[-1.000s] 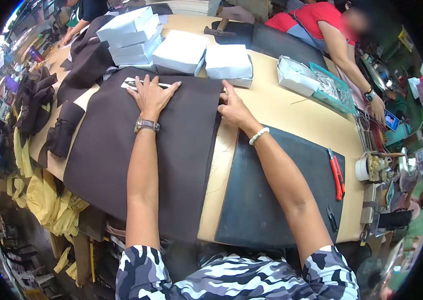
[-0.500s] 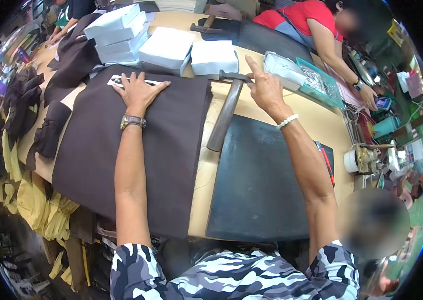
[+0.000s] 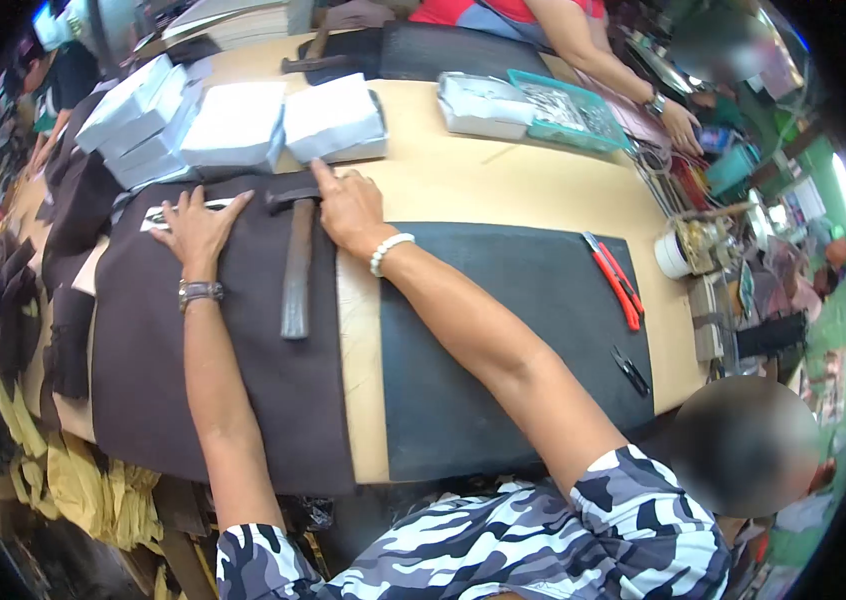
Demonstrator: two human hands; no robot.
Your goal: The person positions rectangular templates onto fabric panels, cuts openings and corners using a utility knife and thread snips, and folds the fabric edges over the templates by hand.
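Observation:
My left hand [image 3: 198,232] lies flat with fingers spread on a stack of dark brown fabric [image 3: 168,380]. Under its fingers shows part of a white strip [image 3: 155,217] with black markings. My right hand [image 3: 351,212] grips a hammer [image 3: 296,275] by one end of its metal head, the index finger stretched out and the others curled. The hammer's handle points back toward me, over the right part of the fabric. Whether the handle rests on the cloth I cannot tell.
A black mat [image 3: 483,400] bears a red-handled cutter [image 3: 618,285] and small dark snips [image 3: 631,370]. White paper packs [image 3: 233,125] line the back, near a teal basket [image 3: 573,110] of small metal pieces. Across the table is a co-worker's arm [image 3: 603,65]; another hammer [image 3: 313,55] lies behind.
My right hand has carried the hammer left, from the gap between fabric and mat to over the fabric. My left hand stays on the white strip. The camera view has shifted.

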